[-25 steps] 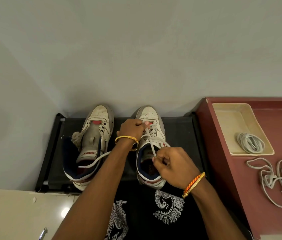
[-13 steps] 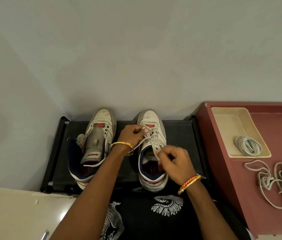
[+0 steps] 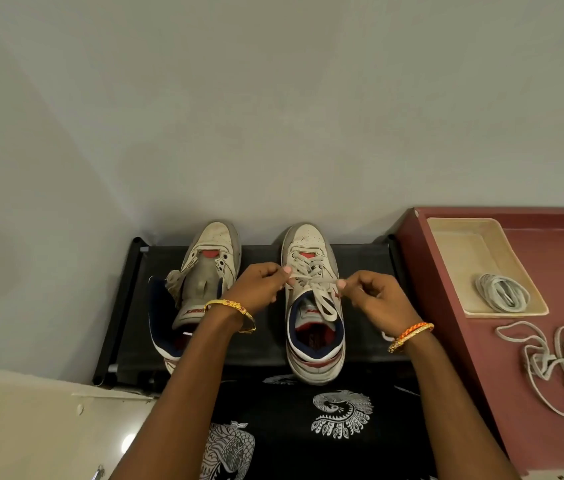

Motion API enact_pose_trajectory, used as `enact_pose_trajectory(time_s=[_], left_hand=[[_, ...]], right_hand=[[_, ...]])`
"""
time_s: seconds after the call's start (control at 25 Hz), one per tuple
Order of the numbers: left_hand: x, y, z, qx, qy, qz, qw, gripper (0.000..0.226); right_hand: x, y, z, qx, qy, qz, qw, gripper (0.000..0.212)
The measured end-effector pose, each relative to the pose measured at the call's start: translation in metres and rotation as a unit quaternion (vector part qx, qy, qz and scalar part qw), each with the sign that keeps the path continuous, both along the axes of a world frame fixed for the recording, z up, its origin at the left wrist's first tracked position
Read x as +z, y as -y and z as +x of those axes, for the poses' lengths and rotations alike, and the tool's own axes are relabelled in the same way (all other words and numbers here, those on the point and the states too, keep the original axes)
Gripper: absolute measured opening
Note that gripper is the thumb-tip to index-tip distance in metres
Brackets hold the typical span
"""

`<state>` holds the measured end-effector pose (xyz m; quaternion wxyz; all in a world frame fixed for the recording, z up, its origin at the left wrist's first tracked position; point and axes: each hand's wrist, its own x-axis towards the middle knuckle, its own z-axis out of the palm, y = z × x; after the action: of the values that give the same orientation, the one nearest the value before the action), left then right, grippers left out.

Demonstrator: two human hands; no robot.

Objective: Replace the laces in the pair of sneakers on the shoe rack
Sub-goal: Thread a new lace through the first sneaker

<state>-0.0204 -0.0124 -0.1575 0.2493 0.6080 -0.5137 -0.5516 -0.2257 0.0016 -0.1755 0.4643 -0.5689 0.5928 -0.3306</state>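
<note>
Both hands pinch the lace (image 3: pixel 311 277) of the right sneaker (image 3: pixel 313 303), one end each: left hand (image 3: pixel 256 287) at the shoe's left edge, thumb and forefinger closed on the strand; right hand (image 3: pixel 377 296) at its right edge, fingertips (image 3: pixel 342 284) closed on the other end. Lace runs between them across the upper eyelets; a loop hangs below over the tongue. Sneaker sits on the black rack (image 3: pixel 135 306), toe to the wall. Left of the left hand, the other sneaker (image 3: pixel 201 278), unlaced, tongue pushed up, partly behind the left wrist. Right of the right hand, a red table (image 3: pixel 481 358): tray (image 3: pixel 464 244) with a coiled lace bundle (image 3: pixel 502 292), and nearer, loose laces (image 3: pixel 557 362) tangled on the tabletop. Bangle (image 3: pixel 230 306) on left wrist, orange band (image 3: pixel 412 332) on right.
</note>
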Motion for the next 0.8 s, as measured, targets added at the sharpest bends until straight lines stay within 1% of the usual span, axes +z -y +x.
enact_pose_trajectory(time_s=[0.08,0.16,0.24,0.28,0.32,0.36,0.4,0.44,0.52,0.6,0.64,0.72,0.8], left_hand=[[0.001,0.001,-0.005,0.059,-0.075,0.008,0.995,0.028],[0.001,0.003,-0.012,0.107,-0.154,0.009,0.982,0.025],[0.001,0.006,-0.021,0.143,-0.254,0.013,0.956,0.021],[0.000,0.007,-0.024,0.155,-0.288,0.013,0.945,0.019],[-0.001,0.007,-0.026,0.159,-0.295,0.008,0.942,0.018],[-0.005,0.008,-0.027,0.155,-0.281,-0.001,0.947,0.017],[-0.008,0.009,-0.028,0.142,-0.262,-0.012,0.955,0.017],[-0.012,0.010,-0.028,0.120,-0.243,-0.028,0.962,0.017],[-0.016,0.011,-0.026,0.054,-0.198,-0.074,0.976,0.018],[-0.016,0.012,-0.024,-0.010,-0.153,-0.119,0.981,0.018],[-0.014,0.012,-0.022,-0.032,-0.145,-0.129,0.980,0.020],[-0.011,0.014,-0.017,-0.055,-0.147,-0.122,0.980,0.020],[-0.009,0.017,-0.013,-0.035,-0.158,-0.080,0.984,0.016]], right_hand=[[0.009,-0.001,0.003,-0.055,0.140,0.018,0.988,0.029],[0.012,0.002,0.011,-0.094,0.265,0.050,0.958,0.027],[0.011,0.008,0.021,-0.121,0.353,0.079,0.924,0.023],[0.011,0.012,0.025,-0.135,0.387,0.090,0.908,0.022],[0.011,0.014,0.030,-0.148,0.414,0.099,0.893,0.021],[0.010,0.017,0.033,-0.157,0.427,0.102,0.885,0.019],[0.008,0.018,0.036,-0.156,0.426,0.100,0.885,0.017],[0.005,0.019,0.038,-0.149,0.408,0.092,0.896,0.015],[-0.003,0.021,0.042,-0.123,0.333,0.062,0.933,0.016],[-0.009,0.023,0.043,-0.089,0.252,0.027,0.963,0.021],[-0.009,0.024,0.044,-0.075,0.233,0.016,0.970,0.023],[-0.008,0.025,0.043,-0.064,0.226,0.003,0.972,0.029],[-0.007,0.026,0.041,-0.066,0.237,-0.011,0.969,0.027]])
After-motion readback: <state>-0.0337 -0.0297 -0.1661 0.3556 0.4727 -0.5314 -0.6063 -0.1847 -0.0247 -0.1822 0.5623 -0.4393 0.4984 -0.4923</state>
